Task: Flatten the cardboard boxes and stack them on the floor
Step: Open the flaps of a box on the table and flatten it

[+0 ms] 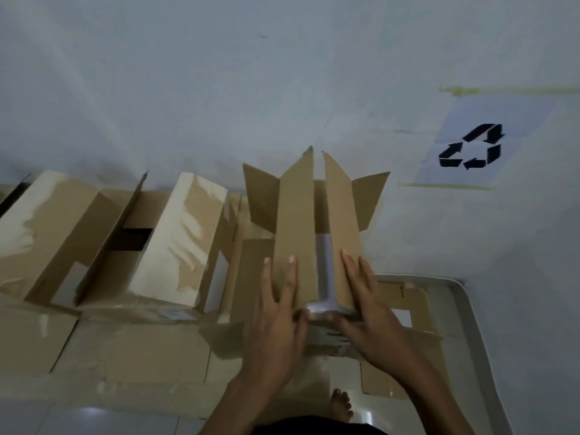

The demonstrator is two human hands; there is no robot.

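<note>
A brown cardboard box point(295, 221) stands in the middle, its far flaps spread open toward the wall. A grey tape strip point(324, 268) runs along its top seam and over the near edge. My left hand point(276, 321) lies flat on the left top flap, fingers apart, thumb at the near taped edge. My right hand point(365, 309) lies on the right top flap, thumb also at that taped edge. Neither hand has closed round anything. Flattened cardboard point(141, 353) lies on the floor in front of the box.
Two more open boxes, one point(62, 233) at the left and one point(185, 240) beside it, stand against the wall. A grey tray point(467, 309) holds cardboard at the right. A recycling sign point(470, 146) is taped to the wall. A bare foot point(342, 403) stands near the bottom.
</note>
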